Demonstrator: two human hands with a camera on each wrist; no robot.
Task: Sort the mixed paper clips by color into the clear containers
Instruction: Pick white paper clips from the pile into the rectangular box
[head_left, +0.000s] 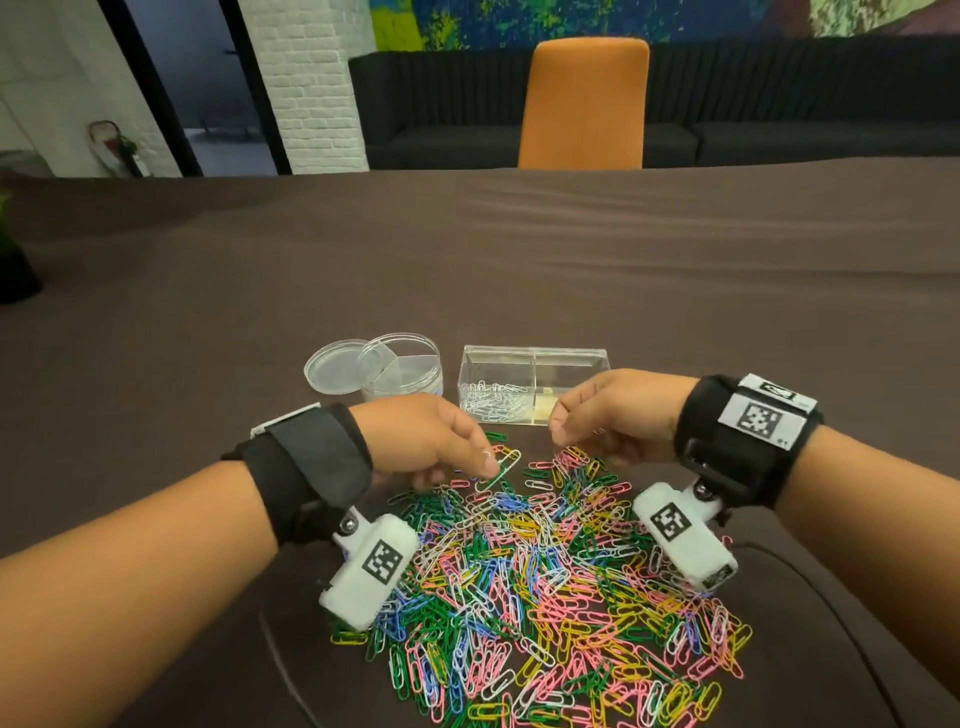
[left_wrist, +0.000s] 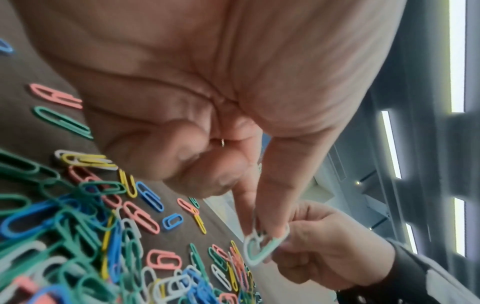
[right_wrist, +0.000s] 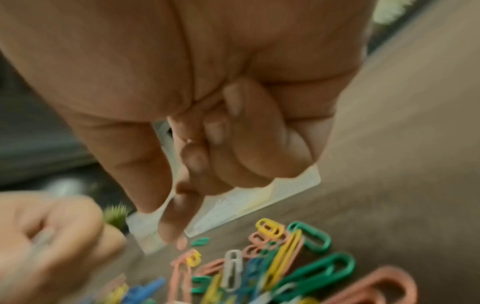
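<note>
Glossy wire paper clips (head_left: 540, 587) in mixed colours heap on the brown-clothed bench (head_left: 519, 270). The left hand (head_left: 421, 441) pinches looped green and white clips (head_left: 500, 470). The right hand (head_left: 618, 415) hovers, fingers curled; whether it holds anything is unclear, before a clear rectangular box (head_left: 535, 384) with white clips.

Black fabric straps (head_left: 311, 467) are worn on both bare forearms; white camera blocks (head_left: 371, 569) printed with black square codes are screwed beneath.
</note>
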